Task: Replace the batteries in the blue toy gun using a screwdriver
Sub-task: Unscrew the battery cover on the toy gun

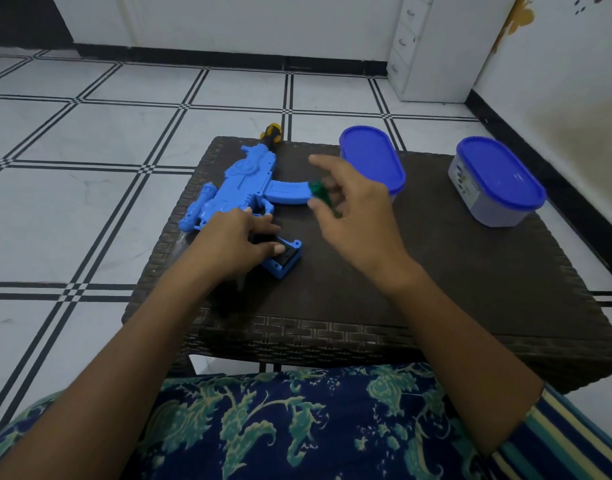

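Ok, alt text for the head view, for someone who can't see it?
A left hand rests on the grip of a blue toy gun lying on a woven table, while the right hand pinches a blurred green object beside it. A screwdriver lies behind the gun, two blue-lidded containers to its right.

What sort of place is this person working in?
Most likely a room in a home rather than a workshop: a white tiled floor with black lines, a low woven table carrying blue-lidded food tubs, and a white drawer unit against the wall.
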A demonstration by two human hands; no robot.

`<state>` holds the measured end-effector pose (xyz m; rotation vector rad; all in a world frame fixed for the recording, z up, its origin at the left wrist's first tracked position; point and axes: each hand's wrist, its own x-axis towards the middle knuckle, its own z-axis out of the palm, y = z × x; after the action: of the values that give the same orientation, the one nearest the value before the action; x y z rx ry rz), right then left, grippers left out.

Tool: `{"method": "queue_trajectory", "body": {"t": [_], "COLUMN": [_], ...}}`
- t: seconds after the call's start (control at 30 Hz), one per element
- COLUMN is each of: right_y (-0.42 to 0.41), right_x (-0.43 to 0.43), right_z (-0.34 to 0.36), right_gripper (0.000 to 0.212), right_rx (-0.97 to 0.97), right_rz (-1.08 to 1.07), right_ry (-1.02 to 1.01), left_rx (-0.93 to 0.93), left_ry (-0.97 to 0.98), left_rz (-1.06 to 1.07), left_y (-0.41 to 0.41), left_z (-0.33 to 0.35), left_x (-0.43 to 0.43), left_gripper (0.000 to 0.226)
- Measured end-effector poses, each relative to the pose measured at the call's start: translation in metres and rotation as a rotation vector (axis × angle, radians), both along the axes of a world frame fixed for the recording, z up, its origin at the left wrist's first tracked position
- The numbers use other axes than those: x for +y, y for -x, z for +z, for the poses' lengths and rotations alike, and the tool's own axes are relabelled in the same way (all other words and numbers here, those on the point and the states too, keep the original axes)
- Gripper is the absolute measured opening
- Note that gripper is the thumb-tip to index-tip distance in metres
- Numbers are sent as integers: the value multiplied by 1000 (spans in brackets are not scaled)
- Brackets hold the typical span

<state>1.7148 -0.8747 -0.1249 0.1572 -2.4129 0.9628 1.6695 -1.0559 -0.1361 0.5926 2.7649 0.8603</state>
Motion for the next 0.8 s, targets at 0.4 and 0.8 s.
{"method": "queue_trajectory", "body": {"t": [0.4,0.8], "right_y": [8,10], "right_x": [4,-28], "right_z": [-20,-17], "right_gripper": [20,50], "right_rx": [-549,-267], "right_rz": [-80,209], "right_ry": [-295,-139], "left_rx": [279,160], "left_ry": [139,241], "left_rz": [421,472], "left_y": [-30,-27], "left_z": [3,-8], "left_x": [-10,-28], "left_gripper": [44,39]}}
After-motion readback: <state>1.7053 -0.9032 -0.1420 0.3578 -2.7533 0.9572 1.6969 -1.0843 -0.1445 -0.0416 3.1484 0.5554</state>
